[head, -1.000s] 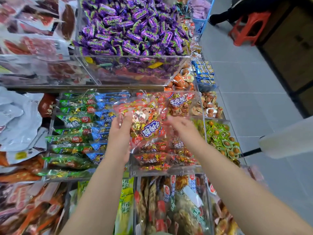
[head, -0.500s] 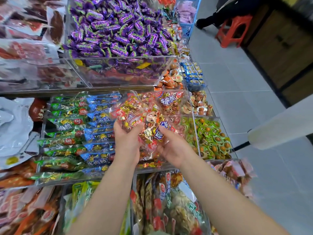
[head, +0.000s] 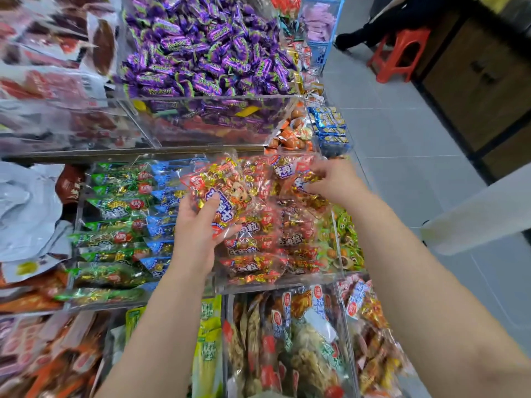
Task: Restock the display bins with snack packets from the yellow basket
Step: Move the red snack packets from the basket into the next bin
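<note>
Left hand [head: 198,228] grips red packet [head: 230,182] above bin [head: 287,283]; right hand [head: 334,182] pinches second packet [head: 300,183] just beside, over bin's far end.

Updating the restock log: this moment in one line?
left hand grips red snack packet | right hand pinches second packet over clear bin

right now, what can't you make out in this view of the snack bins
Yellow basket: nowhere in the head view, outside the frame.
Left hand: head view, most fingers hidden behind the red packet it holds.
Right hand: head view, motion blur hides whether it pinches a packet.
White object: head view, cut off by the right edge, unidentifiable.
Left-edge packets: head view, blurred, labels unreadable.
</note>
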The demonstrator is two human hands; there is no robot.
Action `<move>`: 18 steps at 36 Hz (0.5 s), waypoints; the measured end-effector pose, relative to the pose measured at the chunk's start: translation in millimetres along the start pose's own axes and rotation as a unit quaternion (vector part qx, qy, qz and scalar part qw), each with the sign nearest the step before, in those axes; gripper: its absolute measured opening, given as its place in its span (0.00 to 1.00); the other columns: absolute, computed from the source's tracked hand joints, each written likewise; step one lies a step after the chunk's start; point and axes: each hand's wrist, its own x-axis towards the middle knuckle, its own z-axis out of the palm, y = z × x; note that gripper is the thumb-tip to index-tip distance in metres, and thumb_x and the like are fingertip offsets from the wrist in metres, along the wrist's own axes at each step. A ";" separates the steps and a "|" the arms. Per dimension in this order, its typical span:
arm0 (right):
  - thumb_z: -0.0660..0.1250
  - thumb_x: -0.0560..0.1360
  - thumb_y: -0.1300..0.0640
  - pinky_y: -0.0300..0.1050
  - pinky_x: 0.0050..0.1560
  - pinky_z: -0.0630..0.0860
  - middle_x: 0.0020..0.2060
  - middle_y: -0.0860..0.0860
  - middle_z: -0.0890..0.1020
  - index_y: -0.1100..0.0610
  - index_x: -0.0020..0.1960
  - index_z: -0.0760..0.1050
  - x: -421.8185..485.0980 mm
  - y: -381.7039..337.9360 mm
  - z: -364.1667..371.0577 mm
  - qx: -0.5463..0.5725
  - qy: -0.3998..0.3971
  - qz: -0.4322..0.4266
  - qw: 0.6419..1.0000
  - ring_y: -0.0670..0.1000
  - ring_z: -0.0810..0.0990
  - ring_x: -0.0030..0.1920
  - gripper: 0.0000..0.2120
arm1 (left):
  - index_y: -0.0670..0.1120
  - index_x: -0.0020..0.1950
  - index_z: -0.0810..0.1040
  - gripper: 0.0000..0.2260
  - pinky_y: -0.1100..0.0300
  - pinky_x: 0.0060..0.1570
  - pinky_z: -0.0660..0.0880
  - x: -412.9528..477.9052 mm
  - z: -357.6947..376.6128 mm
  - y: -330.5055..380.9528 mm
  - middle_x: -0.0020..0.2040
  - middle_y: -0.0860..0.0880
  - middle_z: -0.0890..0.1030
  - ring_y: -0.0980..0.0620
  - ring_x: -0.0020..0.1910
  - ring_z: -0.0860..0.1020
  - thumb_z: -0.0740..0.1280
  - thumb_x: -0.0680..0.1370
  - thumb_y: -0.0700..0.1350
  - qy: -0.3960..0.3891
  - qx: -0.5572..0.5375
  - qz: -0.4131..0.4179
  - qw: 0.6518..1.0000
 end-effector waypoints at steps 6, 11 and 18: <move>0.62 0.74 0.64 0.49 0.54 0.76 0.60 0.51 0.78 0.45 0.65 0.74 32.7 -29.3 25.0 -0.230 -0.077 -0.078 0.967 0.55 0.77 0.58 0.23 | 0.55 0.57 0.70 0.13 0.51 0.37 0.82 3.4 -0.4 0.0 0.51 0.62 0.68 0.58 0.48 0.72 0.70 0.76 0.45 0.011 0.013 -0.028 0.999; 0.62 0.73 0.65 0.51 0.63 0.68 0.68 0.58 0.68 0.49 0.71 0.65 47.1 -16.9 41.5 -0.222 -0.052 -0.104 0.968 0.59 0.66 0.67 0.28 | 0.58 0.44 0.72 0.09 0.54 0.33 0.81 5.4 -5.1 0.0 0.47 0.62 0.70 0.56 0.47 0.74 0.70 0.76 0.45 -0.005 0.001 -0.035 0.999; 0.63 0.70 0.70 0.52 0.59 0.67 0.58 0.59 0.75 0.62 0.62 0.73 32.3 5.0 59.4 -0.139 0.094 -0.200 0.965 0.62 0.70 0.59 0.21 | 0.54 0.53 0.75 0.07 0.53 0.33 0.81 10.3 -8.2 -0.1 0.59 0.51 0.77 0.47 0.58 0.76 0.69 0.77 0.46 0.010 0.023 -0.068 0.997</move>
